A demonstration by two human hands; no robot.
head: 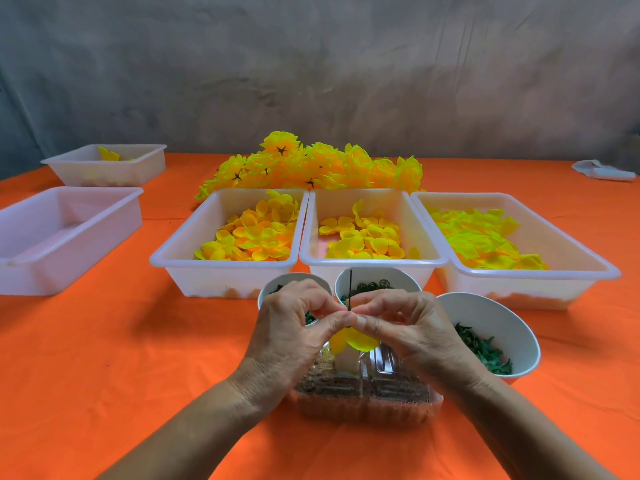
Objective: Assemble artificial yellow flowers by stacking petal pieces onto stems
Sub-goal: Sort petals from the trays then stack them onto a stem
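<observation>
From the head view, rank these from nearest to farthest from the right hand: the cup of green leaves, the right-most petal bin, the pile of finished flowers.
From the right hand:
1. Cup of green leaves, just right.
2. Right-most petal bin, behind, to the right.
3. Pile of finished flowers, at the back.

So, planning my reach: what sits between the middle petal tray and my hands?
Head view: two white paper cups holding green pieces, nearest the white plastic middle tray.

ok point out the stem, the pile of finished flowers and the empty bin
stem (pixel 350 285), head view, bare upper shaft
pile of finished flowers (pixel 311 166), head view, middle blooms
empty bin (pixel 20 261), head view, near rim
</observation>
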